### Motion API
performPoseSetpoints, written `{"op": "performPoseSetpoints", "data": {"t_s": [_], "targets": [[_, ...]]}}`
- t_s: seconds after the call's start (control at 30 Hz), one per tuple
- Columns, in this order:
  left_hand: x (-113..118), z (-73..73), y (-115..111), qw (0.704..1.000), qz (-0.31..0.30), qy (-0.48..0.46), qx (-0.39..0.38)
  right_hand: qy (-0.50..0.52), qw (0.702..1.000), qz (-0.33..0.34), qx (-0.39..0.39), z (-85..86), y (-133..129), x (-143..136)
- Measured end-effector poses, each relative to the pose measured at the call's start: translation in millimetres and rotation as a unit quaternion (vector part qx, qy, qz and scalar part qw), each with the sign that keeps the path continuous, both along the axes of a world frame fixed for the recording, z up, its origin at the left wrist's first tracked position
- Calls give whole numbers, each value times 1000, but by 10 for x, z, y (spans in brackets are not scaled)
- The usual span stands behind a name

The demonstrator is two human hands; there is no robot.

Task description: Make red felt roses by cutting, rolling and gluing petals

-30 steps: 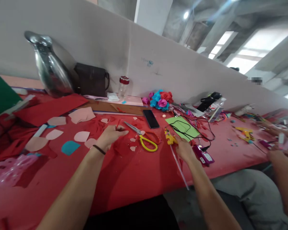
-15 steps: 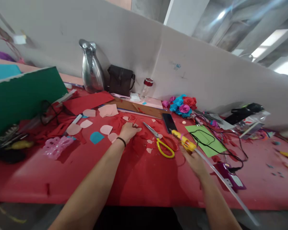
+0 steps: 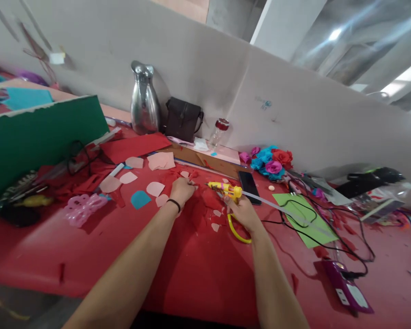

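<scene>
A yellow hot glue gun (image 3: 226, 188) is gripped in my right hand (image 3: 243, 211), its nozzle pointing left. From its back runs a long clear glue stick (image 3: 270, 204). My left hand (image 3: 183, 190), with a dark band at the wrist, has its fingers pinched together just left of the nozzle; what they hold, if anything, is too small to make out. Under my right hand lie scissors with yellow handles (image 3: 238, 232), partly hidden. Pink paper petals (image 3: 155, 188) and a blue petal (image 3: 140, 199) are scattered left of my left hand.
A steel jug (image 3: 145, 100), a dark bag (image 3: 184, 119) and a red-lidded jar (image 3: 219, 131) stand along the wall. Paper flowers (image 3: 272, 161), a phone (image 3: 249, 186) and green paper (image 3: 304, 219) lie right, with cords leading to a purple power strip (image 3: 347, 285). A green box (image 3: 44, 144) stands left.
My right hand has brought the glue gun leftward, over the scissors and close to my left hand. The left hand stays pinched in nearly the same spot. The view has shifted slightly.
</scene>
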State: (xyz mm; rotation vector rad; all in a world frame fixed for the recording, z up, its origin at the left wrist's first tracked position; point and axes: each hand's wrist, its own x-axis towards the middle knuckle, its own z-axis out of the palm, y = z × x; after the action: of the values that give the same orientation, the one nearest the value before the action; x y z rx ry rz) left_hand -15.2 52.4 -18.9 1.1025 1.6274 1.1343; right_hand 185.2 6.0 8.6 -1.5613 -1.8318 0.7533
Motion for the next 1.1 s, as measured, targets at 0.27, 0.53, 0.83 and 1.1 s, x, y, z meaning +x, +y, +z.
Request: {"op": "performPoseSetpoints", "data": {"t_s": [0.27, 0.53, 0.83, 1.1], "targets": [[47, -21, 2, 999, -11, 26, -26, -37, 999, 14, 4, -141, -80, 16], [64, 18, -13, 999, -21, 14, -38, -96, 995, 35, 8, -130, -85, -33], [71, 46, -30, 999, -18, -1, -30, -121, 992, 44, -8, -120, -83, -54], [32, 168, -45, 998, -42, -6, -55, -149, 989, 27, 2, -107, -83, -71]]}}
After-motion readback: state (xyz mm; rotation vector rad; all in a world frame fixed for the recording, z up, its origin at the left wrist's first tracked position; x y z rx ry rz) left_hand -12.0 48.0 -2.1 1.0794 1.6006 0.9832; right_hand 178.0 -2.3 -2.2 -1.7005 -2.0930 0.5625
